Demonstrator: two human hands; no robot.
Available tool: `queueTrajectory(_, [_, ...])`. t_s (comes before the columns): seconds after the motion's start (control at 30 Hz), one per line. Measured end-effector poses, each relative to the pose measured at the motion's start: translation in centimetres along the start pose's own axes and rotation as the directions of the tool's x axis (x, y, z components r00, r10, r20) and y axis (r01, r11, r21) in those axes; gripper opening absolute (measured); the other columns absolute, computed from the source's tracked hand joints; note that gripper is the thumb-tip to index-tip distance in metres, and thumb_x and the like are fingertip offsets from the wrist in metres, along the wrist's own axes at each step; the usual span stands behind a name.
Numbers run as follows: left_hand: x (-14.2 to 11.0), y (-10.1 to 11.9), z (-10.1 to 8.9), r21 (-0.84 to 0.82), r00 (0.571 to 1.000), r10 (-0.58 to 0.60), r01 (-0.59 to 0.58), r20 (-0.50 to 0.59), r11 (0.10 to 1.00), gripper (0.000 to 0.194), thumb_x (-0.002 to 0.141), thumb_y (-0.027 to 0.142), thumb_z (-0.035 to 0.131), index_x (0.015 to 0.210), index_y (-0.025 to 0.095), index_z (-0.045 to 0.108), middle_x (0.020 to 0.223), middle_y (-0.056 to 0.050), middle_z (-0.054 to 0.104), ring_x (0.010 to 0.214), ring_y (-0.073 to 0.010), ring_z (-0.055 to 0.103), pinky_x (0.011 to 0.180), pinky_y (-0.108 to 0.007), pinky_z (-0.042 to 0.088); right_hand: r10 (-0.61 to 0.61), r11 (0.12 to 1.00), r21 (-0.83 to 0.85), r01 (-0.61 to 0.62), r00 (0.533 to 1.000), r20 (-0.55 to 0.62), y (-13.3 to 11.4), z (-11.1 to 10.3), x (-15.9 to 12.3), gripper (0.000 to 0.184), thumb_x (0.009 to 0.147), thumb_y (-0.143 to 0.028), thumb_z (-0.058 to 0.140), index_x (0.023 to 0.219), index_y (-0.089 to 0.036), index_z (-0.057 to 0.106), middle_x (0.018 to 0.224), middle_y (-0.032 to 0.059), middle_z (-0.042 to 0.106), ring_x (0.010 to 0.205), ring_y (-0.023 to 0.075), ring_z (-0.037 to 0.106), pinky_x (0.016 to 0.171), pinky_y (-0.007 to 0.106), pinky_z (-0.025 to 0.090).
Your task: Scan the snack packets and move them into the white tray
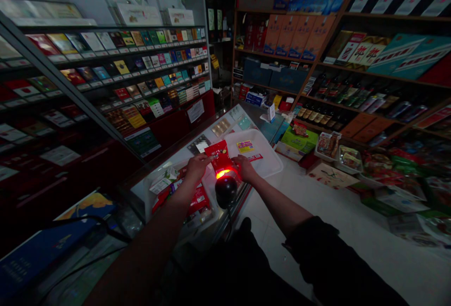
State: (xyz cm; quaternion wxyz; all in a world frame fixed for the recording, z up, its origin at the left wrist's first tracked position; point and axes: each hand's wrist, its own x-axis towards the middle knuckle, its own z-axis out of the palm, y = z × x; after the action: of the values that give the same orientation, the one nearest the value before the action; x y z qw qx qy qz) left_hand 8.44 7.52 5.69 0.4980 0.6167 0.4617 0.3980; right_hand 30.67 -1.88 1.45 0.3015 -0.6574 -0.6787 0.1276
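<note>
Between my two hands a red snack packet [219, 153] is held up in front of a black barcode scanner [226, 192], whose red light glows on it. My left hand [197, 166] grips the packet's left edge. My right hand [244, 167] is closed at its right edge. A white tray [276, 158] lies behind, with a yellow and purple packet [245, 146] and a flat red packet [255, 157] in it. Under my left forearm sits a clear bin [212, 219] full of mixed packets, among them a red packet [199, 200].
Shelves of small boxes [141, 64] stand behind the counter on the left. Shelves with bottles [320, 116] and cartons line the right. Boxes and bagged food [398, 170] crowd the floor at right. A cable [229, 221] hangs from the scanner.
</note>
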Motion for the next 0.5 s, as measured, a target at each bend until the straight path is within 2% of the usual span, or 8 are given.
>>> queueTrajectory(0.13, [-0.2, 0.6, -0.1, 0.004, 0.998, -0.01, 0.01, 0.062, 1.0, 0.039, 0.07, 0.057, 0.081, 0.07, 0.018, 0.074, 0.066, 0.0, 0.07, 0.069, -0.0187, 0.064, 0.067, -0.029, 0.047, 0.005, 0.993, 0.117, -0.006, 1.0, 0.007, -0.1, -0.4, 0.1, 0.004, 0.089, -0.021, 0.076, 0.092, -0.021, 0.078, 0.127, 0.0104, 0.076, 0.122, 0.027, 0.067, 0.122, 0.051, 0.038])
queueTrajectory(0.2, [-0.2, 0.7, 0.0, -0.009, 0.996, -0.008, 0.009, 0.091, 1.0, 0.041, 0.071, 0.058, 0.08, 0.072, 0.018, 0.075, 0.068, -0.001, 0.071, 0.069, -0.0193, 0.064, 0.067, -0.03, 0.048, 0.021, 0.981, 0.193, -0.02, 1.0, -0.005, -0.6, -0.8, 0.1, 0.011, 0.085, -0.025, 0.082, 0.095, -0.022, 0.078, 0.123, 0.0093, 0.077, 0.118, 0.0266, 0.068, 0.119, 0.05, 0.04])
queueTrajectory(0.37, [-0.1, 0.5, 0.5, 0.04, 0.99, 0.02, -0.025, 0.139, 0.999, 0.039, 0.07, 0.058, 0.08, 0.073, 0.019, 0.075, 0.073, -0.002, 0.073, 0.07, -0.0193, 0.064, 0.071, -0.031, 0.049, 0.204, 0.908, 0.391, -0.15, 0.974, -0.1, -2.5, -2.5, 0.6, 0.029, 0.086, -0.039, 0.078, 0.11, -0.022, 0.077, 0.117, 0.0074, 0.078, 0.109, 0.0255, 0.071, 0.104, 0.043, 0.051])
queueTrajectory(0.5, [0.1, 0.6, 1.0, 0.113, 0.981, 0.055, -0.077, 0.185, 0.991, 0.036, 0.07, 0.056, 0.078, 0.072, 0.02, 0.076, 0.077, -0.003, 0.075, 0.078, -0.0219, 0.067, 0.079, -0.034, 0.051, 0.253, 0.884, 0.446, -0.139, 0.945, -0.206, -3.5, -3.3, 2.2, 0.028, 0.084, -0.04, 0.077, 0.105, -0.022, 0.08, 0.111, 0.007, 0.079, 0.108, 0.0261, 0.071, 0.103, 0.041, 0.051])
